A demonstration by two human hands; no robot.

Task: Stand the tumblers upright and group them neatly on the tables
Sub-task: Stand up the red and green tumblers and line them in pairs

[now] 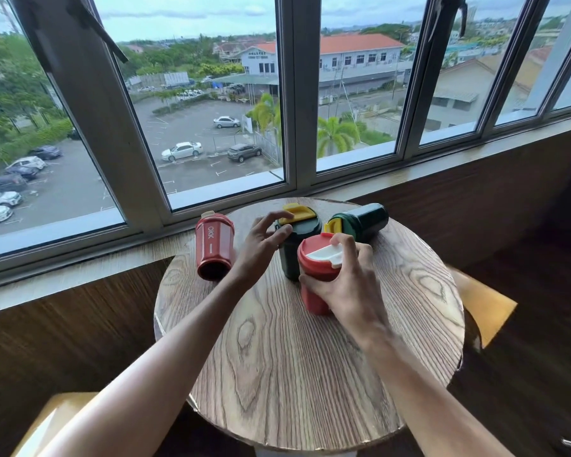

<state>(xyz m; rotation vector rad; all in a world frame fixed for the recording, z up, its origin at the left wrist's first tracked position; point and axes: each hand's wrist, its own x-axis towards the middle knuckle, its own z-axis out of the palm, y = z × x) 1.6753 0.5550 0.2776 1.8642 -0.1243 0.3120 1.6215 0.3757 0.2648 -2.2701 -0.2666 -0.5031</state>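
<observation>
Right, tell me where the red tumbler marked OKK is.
The red tumbler marked OKK lies on its side at the far left of the round wooden table, near the window sill, just left of the left hand.

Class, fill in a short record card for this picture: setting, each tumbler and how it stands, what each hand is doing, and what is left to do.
setting: round wooden table by a window
red tumbler, white lid: upright, gripped by right hand
green tumbler, middle: upright, left hand at its side, fingers spread
red tumbler, left: lying on its side
green tumbler, right: lying on its side
left to do: stand the two lying tumblers up, then group all four
</observation>
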